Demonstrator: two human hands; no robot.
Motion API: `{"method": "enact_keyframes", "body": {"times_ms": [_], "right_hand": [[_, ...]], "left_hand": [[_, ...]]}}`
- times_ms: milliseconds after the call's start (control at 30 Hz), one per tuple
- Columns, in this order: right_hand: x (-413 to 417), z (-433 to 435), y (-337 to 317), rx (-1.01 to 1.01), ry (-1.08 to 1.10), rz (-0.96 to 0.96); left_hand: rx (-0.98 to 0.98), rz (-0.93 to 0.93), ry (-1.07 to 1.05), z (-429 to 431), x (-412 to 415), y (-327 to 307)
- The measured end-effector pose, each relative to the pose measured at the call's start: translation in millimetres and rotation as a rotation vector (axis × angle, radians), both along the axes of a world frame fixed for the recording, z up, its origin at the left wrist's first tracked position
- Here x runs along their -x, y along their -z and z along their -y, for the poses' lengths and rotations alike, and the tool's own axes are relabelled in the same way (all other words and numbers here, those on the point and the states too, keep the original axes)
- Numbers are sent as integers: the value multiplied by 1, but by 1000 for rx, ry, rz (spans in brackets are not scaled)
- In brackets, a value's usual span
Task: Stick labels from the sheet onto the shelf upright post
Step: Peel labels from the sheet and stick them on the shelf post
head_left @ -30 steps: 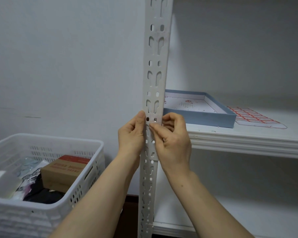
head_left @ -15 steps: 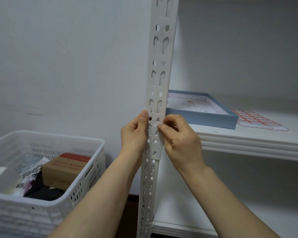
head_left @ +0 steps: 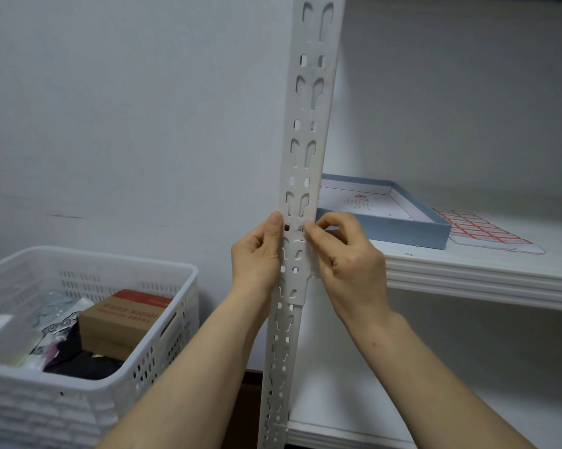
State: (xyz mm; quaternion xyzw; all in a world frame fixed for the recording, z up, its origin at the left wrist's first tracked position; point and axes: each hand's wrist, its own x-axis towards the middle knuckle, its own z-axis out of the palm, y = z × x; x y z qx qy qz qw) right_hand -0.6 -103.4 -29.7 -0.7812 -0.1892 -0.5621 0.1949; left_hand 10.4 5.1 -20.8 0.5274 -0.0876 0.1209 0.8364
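Dim, even, bluish light, perhaps from overhead; soft shadow beneath the white shelf board point(head_left: 467, 273) right of the right hand point(head_left: 347, 257). The white slotted metal post point(head_left: 308, 124) above it bows slightly.

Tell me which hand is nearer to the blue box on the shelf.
Right. The right hand pinches the post at its right edge, just left of the blue box; the left hand holds its left edge, farther away.
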Motion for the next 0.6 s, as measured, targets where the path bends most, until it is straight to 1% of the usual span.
{"method": "enact_keyframes", "body": {"times_ms": [100,200,267,300,367,433,467,500,600], "right_hand": [[-1,-3,1,-35,-4,-49],[0,-2,5,9,17,-27],[0,1,6,5,-26,-29],[0,3,6,-27,-76,-30],[3,7,3,-199,-195,-75],[3,11,-1,-378,-252,-183],[3,12,-2,-406,-249,-234],[2,13,-2,-385,-234,-249],[0,10,-2,-208,-170,-160]], "left_hand": [[0,1,1,0,-1,1],[0,0,4,0,-1,1],[3,-2,12,0,0,1],[8,-5,16,0,0,1],[21,-12,22,-1,0,0],[22,-17,26,-2,0,1],[20,-20,24,-2,-1,2],[18,-22,22,-3,-1,4],[7,-31,17,-4,-1,5]]}}
